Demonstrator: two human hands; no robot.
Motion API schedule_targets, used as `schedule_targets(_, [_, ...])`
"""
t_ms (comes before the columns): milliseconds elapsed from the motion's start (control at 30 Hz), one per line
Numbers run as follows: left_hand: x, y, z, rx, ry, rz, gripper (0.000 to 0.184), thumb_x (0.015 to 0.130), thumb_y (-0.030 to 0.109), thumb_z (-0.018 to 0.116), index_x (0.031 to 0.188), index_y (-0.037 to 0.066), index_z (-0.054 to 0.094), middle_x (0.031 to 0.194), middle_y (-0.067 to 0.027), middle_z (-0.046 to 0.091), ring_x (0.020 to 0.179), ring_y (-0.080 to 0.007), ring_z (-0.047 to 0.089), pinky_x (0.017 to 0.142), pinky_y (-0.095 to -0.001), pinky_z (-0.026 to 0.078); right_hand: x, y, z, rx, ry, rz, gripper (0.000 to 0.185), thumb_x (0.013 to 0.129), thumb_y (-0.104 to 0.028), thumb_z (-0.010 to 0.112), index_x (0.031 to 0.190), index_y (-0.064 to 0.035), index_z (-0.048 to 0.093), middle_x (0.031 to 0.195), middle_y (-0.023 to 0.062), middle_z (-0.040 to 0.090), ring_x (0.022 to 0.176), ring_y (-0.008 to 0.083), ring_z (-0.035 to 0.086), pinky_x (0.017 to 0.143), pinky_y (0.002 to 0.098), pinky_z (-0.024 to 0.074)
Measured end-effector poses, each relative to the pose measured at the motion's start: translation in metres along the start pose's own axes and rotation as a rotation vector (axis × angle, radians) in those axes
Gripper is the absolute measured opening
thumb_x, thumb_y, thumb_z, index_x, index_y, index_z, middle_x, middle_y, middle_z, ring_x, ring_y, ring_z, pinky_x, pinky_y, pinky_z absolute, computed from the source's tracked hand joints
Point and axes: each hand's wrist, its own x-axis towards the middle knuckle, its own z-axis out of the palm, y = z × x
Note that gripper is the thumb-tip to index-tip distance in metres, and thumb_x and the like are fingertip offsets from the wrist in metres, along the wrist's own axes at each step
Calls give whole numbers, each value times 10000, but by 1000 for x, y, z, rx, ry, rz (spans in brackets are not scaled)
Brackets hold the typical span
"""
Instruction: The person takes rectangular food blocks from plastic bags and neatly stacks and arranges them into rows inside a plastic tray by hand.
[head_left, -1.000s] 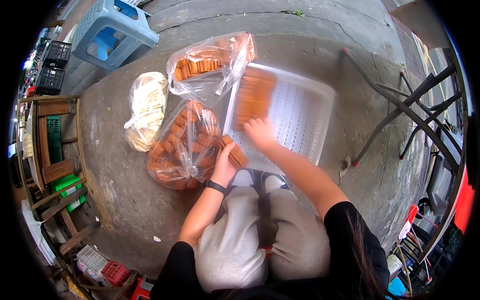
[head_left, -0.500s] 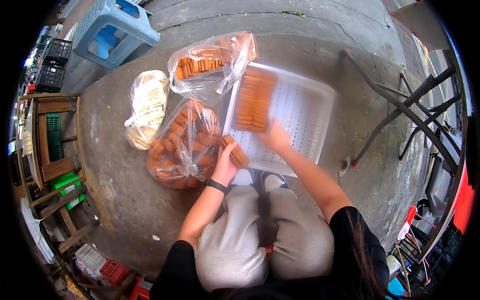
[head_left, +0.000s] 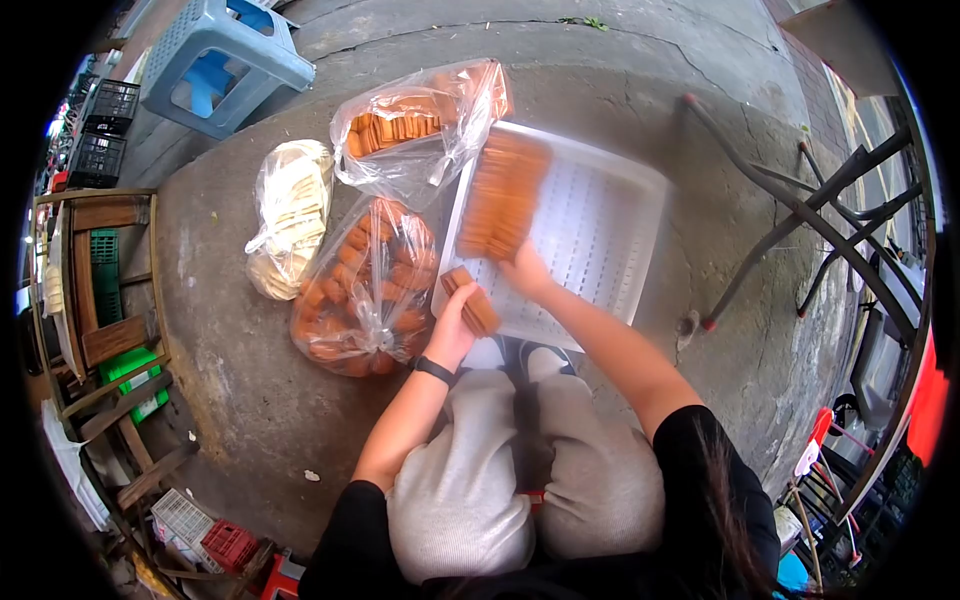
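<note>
"Fingers of our left hand [head_left: 454, 318] gripped a brown stack [head_left: 474, 306] at the tray [head_left: 622, 235]'s near-left corner."
"Our right hand [head_left: 526, 273] met the brown row [head_left: 503, 195] inside the left edge; its grip, we couldn't tell."

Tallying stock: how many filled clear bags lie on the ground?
3: the leftmost bag holding pale pieces; the upper bag by the tray; the lower bag beside the left hand.

Left hand [head_left: 457, 322] at tray [head_left: 600, 230] near-left corner, fingers curled in a grip. Right hand [head_left: 525, 270] inside near edge, finger pose unclear; right forearm crosses that edge.
</note>
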Motion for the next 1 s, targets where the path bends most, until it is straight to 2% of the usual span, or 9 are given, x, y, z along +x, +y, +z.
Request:
schedule_targets(100, [0, 0, 0, 19, -6, 46, 279, 809, 246, 612, 1011, 97, 491, 901, -43, 552, 845, -185, 546, 777, -345, 460, 6, 5, -8, 0, -7, -12, 510, 757, -180, 616, 1061, 77, 297, 886, 310, 570, 851, 446, 559, 757, 446, 457])
schedule_targets(233, [-4, 5, 2, 2, -19, 40, 277, 811, 241, 611, 1015, 97, 491, 907, -42, 551, 857, -182, 543, 776, -338, 460, -8, 1, -8, 56, 108, 34, 506, 757, -198, 626, 1070, 56, 320, 864, 253, 584, 806, 387, 594, 717, 406, 476])
schedule_targets(333, [-3, 8, 2, 10, -50, 73, 270, 822, 232, 605, 1029, 99, 492, 918, -34, 542, 868, -167, 536, 767, -329, 457, -29, -21, -21, 297, 116, 18, 435, 759, -217, 637, 1027, 26, 395, 841, 190, 587, 716, 339, 595, 671, 378, 478])
schedule_targets(433, [-8, 13, 10, 30, -88, 125, 262, 841, 228, 590, 1050, 104, 491, 929, -25, 534, 869, -150, 531, 750, -312, 455, -57, -59, -44, 156, -179, -163, 379, 759, -249, 653, 960, 5, 456, 826, 153, 567, 688, 293, 567, 647, 361, 462])
schedule_targets(533, [-1, 12, 10, 94, -200, 187, 250, 879, 254, 547, 1074, 114, 479, 934, -30, 546, 853, -154, 555, 720, -290, 471, -73, -59, -30, 258, -220, -420, 394, 739, -281, 686, 918, -3, 472, 821, 148, 540, 728, 257, 541, 662, 348, 445])
schedule_targets(667, [-4, 9, 14, 175, -175, 227, 248, 885, 243, 540, 1081, 106, 475, 941, -44, 541, 874, -159, 554, 737, -297, 471, -65, -48, -20, 288, -284, -325, 444, 722, -289, 716, 966, -12, 469, 821, 137, 505, 732, 235, 484, 685, 327, 433])
schedule_targets(867, [-5, 13, 5, 84, -278, 141, 263, 892, 274, 520, 1090, 108, 471, 971, -57, 532, 912, -169, 541, 770, -315, 465, -53, -32, -14, 460, -404, -244, 432, 747, -314, 705, 998, -34, 491, 829, 75, 481, 699, 152, 467, 618, 278, 425])
schedule_targets(1000, [-1, 11, -1, 70, -259, 161, 285, 894, 282, 509, 1113, 104, 466, 1009, -64, 535, 933, -178, 542, 794, -338, 465, -50, -28, -17, 554, -444, -196, 383, 782, -298, 674, 1011, -43, 501, 844, 52, 484, 663, 112, 458, 586, 243, 420])
